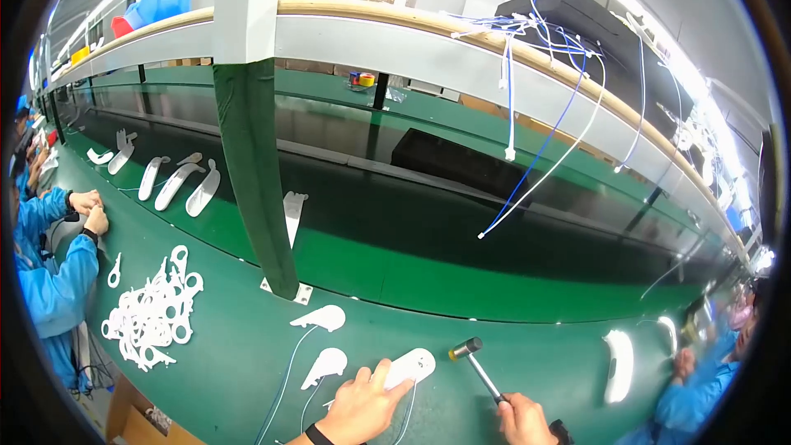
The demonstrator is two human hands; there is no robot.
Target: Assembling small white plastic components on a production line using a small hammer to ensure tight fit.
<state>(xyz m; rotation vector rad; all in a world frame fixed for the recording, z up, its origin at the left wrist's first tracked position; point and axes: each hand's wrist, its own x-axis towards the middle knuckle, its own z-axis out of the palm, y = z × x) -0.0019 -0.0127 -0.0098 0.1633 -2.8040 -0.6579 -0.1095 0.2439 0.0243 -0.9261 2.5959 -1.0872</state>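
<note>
My left hand (359,406) presses a white plastic housing (414,365) with a rounded end against the green bench top, fingers along its near side. A thin cable (405,422) trails from that part toward me. In my right hand (522,420) is a small mallet (481,369), gripped by its handle. Its dark head with a yellowish face hovers just right of the housing, apart from it. Left of my left hand lie two similar white housings, one nearer (326,365) and one farther (323,318), both with thin cables.
A heap of white ring-ended parts (156,313) lies at left. A green-wrapped post (255,173) rises behind. White curved covers (177,185) rest along the dark conveyor (395,222). Wires (527,115) hang from the shelf. Co-workers in blue sleeves (58,280) sit left and right (696,395).
</note>
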